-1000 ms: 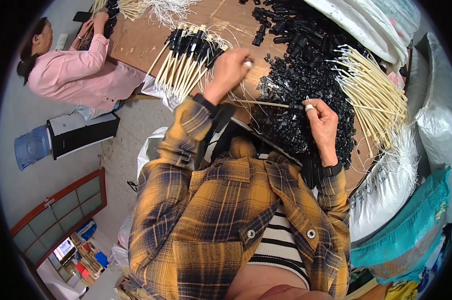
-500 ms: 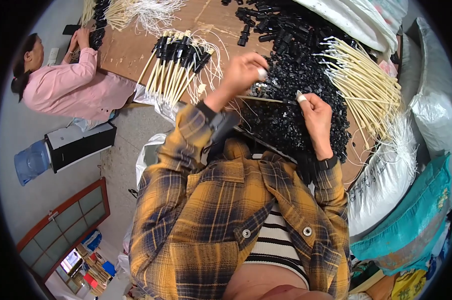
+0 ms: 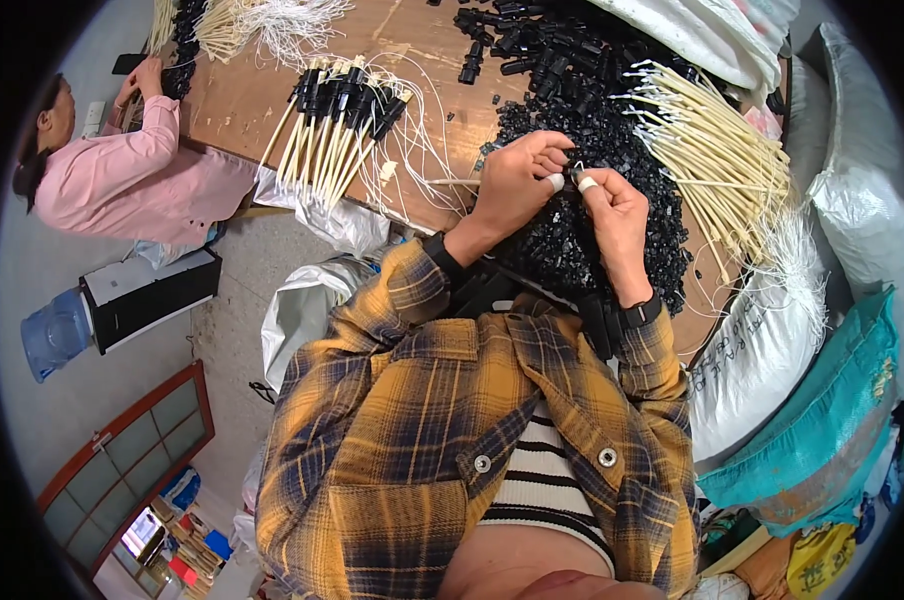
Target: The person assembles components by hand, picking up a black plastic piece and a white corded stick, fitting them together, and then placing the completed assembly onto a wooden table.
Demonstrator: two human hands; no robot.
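My left hand (image 3: 517, 185) and my right hand (image 3: 619, 222) are close together over a heap of small black plastic pieces (image 3: 562, 240). Each thumb wears a white wrap. Between the fingertips is a small dark piece (image 3: 574, 172) with a short bit of white wire, pinched by my right hand. The left fingers are curled closed against it; what they grip is hidden. From behind my left hand a thin cream-coloured stick (image 3: 452, 182) pokes out leftward; its other end is covered by the hand.
Cream sticks with black sockets (image 3: 342, 110) and white wires lie left. A bundle of cream sticks with white tips (image 3: 717, 150) lies right. Black sockets (image 3: 547, 60) are piled farther back. White sacks (image 3: 762, 365) and a teal sack (image 3: 812, 420) crowd the right. A co-worker in pink (image 3: 132, 175) sits far left.
My left hand has swung right and down to meet my right hand, its fingers closing. My right hand has shifted slightly left and up. The cream stick now sits farther left.
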